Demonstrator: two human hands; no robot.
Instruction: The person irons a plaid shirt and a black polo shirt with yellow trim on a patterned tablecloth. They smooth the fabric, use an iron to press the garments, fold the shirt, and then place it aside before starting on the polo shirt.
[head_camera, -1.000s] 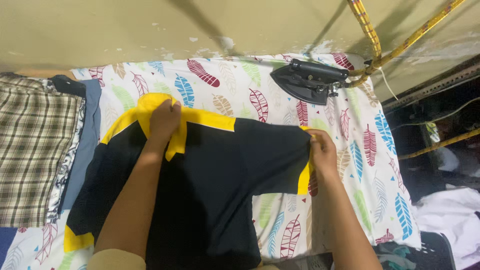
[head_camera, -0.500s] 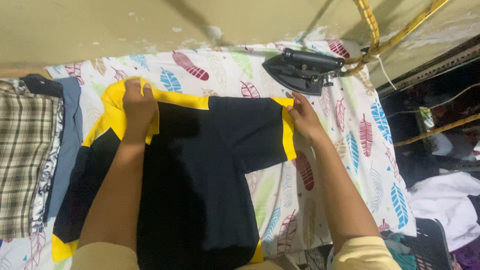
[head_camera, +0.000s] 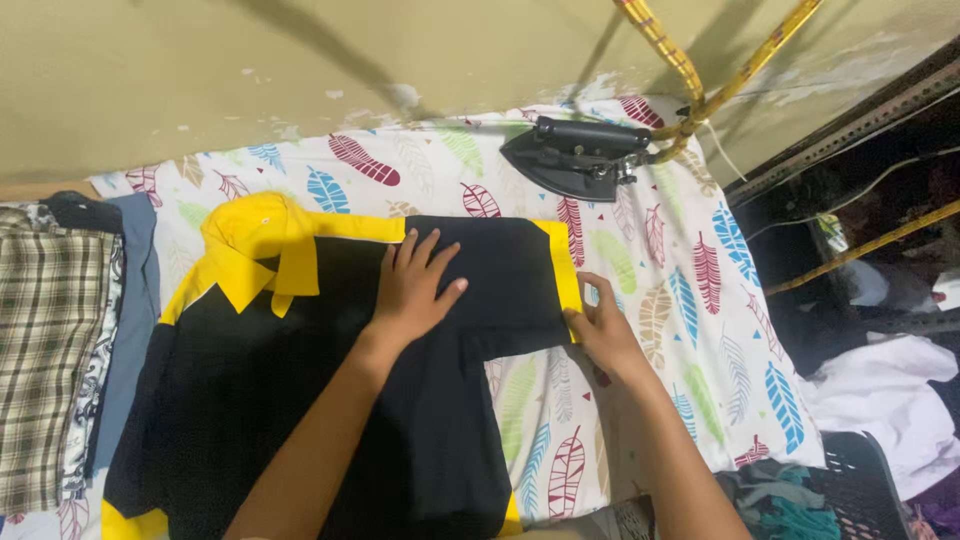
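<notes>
Left hand (head_camera: 415, 290) having slid from collar (head_camera: 265, 250) to shirt (head_camera: 330, 400) centre, fingers spread flat, gripping nothing; right hand (head_camera: 605, 335) fingers pinching yellow sleeve hem (head_camera: 566, 270); iron (head_camera: 570, 155) sitting upper right.

A home ironing corner is seen here: a worktop (head_camera: 650, 300) padded with a leaf-printed sheet is pushed against a chipped, yellowish wall (head_camera: 200, 80), a black iron (head_camera: 575, 155) is parked at its far edge, folded clothes (head_camera: 60, 340) are stacked alongside, and laundry is heaped in a basket (head_camera: 850, 480).
</notes>
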